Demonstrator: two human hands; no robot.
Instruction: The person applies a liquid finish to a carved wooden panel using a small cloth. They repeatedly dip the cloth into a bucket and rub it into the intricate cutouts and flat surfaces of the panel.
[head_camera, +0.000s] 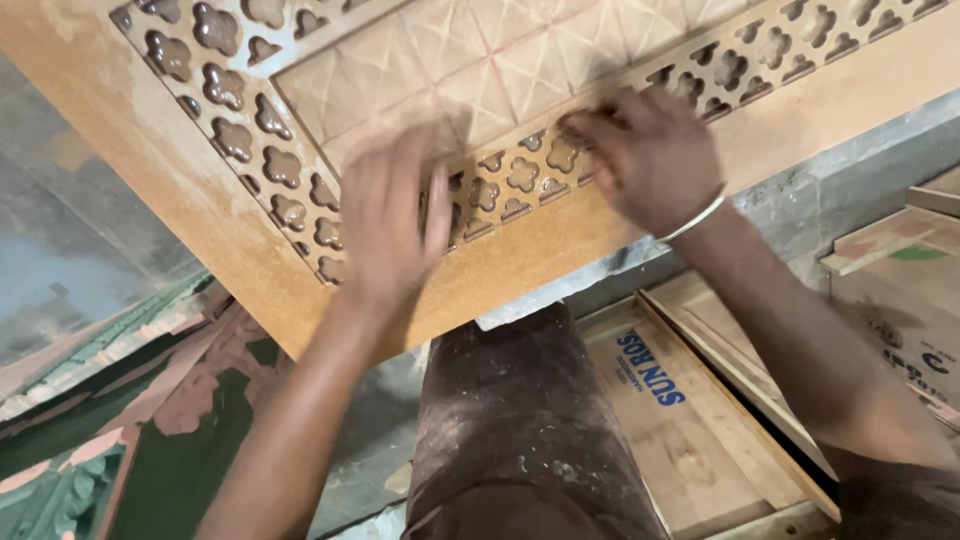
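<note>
I see my left hand (385, 215) lying flat on the carved wooden panel (200, 230), fingers (437, 210) stretched out and blurred, gripping nothing. My right hand (650, 160) rests curled on the border of clover-shaped cutouts (520, 175), fingertips pressed into the fretwork; I cannot tell whether they pinch anything. The panel is dusty, matte tan, with a grid of scored diamonds (480, 70) in its middle. Below lie flat wooden boards (700, 440).

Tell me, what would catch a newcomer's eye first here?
A big carved wooden panel fills the top of the view, its border band of clover-shaped cut-outs framing a criss-cross centre. Both hands press on that band: the left hand blurred at its lower corner, the right hand, with a pale bangle, further along.
</note>
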